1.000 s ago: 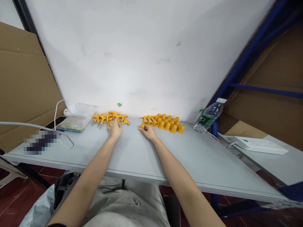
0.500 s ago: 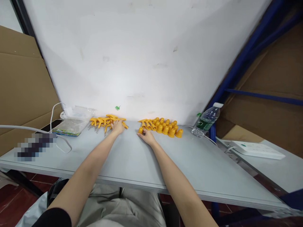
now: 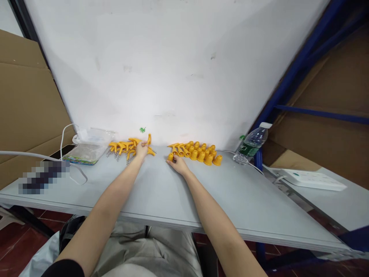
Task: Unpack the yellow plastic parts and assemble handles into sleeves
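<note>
Over the right side of a pile of yellow T-handled corkscrews (image 3: pixel 122 147) is my left hand (image 3: pixel 141 150), its fingers closed on one corkscrew (image 3: pixel 149 139) whose handle stands tilted up. Metal spirals stick out of several corkscrews in the pile. My right hand (image 3: pixel 178 165) grips a yellow tapered cup (image 3: pixel 170 157) low at the table, narrow end up. Just behind that hand, a few yellow cups (image 3: pixel 181 153) lie on their sides with handle-like pieces against them. Several more cups (image 3: pixel 201 155) stand in rows to the right, narrow ends up.
A clear water bottle (image 3: pixel 252 144) leans at the back right near a blue frame post. Plastic bags (image 3: pixel 83 154), a white cable (image 3: pixel 34 154) and a blurred-out dark item (image 3: pixel 43 177) lie at left. A white power strip (image 3: pixel 313 179) rests on the right-hand surface.
My left hand has lifted slightly and turned a corkscrew up from the pile, so its handle now rises above the others. My right hand keeps its place with the cup.
</note>
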Demonstrator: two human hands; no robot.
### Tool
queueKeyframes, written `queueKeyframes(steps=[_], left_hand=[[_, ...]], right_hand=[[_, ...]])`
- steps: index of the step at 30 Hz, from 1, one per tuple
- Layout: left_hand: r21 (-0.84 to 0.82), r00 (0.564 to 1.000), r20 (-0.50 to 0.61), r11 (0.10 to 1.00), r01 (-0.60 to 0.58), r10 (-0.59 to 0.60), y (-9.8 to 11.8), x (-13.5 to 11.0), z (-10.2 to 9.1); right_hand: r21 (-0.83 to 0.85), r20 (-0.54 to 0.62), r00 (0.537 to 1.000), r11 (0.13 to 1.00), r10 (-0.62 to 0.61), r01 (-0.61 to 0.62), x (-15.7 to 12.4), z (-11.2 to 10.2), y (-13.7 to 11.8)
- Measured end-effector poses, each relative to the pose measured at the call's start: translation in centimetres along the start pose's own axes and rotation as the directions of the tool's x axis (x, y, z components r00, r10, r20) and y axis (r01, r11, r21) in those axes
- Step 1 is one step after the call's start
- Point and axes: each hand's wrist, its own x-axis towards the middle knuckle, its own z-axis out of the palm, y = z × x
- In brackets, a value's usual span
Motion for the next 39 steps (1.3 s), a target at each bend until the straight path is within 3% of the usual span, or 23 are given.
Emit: queueKeyframes(steps=[4,13,19,22,25,30,35,39], left_hand=[[-0.123,0.989,-0.042,0.983,0.133,-0.139,0.7,-2.0,-0.3],[-0.276,0.995,0.087,0.958,0.079,-0.057,1.6,-5.2,-0.9],[-0.07,0.998,0.012,0.995,0.066,-0.065,1.0,-5.4,-0.8],[0.058,0.998,-0.07,0.998,0.01,-0.006,0.6,-5.1,-1.1],[0.063,0.995,-0.096,0.998,0.03,-0.024,0.4,-4.9,-1.3],[-0.147,0.989,0.017,0.978,0.15,-0.149,0.5,-5.1,-1.0],[-0.286,0.983,0.131,0.944,0.163,-0.13,0.9,-5.6,-0.7],[-0.35,0.979,0.162,0.92,0.174,-0.124,1.2,-5.7,-0.7]], right_hand=[[-0.019,-0.004,1.0,1.0,-0.001,0.001,0.1,0.0,0.2],[-0.011,0.008,1.0,1.0,-0.001,0.001,0.0,0.0,0.0],[-0.14,-0.005,1.0,0.99,-0.011,0.01,-0.1,0.1,-0.2],[-0.163,-0.053,0.996,0.985,-0.068,0.058,0.1,0.4,-0.3],[-0.162,-0.084,0.985,0.978,-0.148,0.133,0.2,0.6,-0.6],[-0.188,-0.095,0.97,0.961,-0.222,0.202,0.2,0.6,-1.7],[-0.218,-0.066,0.954,0.937,-0.293,0.273,-0.2,0.6,-2.7],[-0.243,-0.077,0.959,0.938,-0.274,0.249,-0.3,0.5,-3.0]])
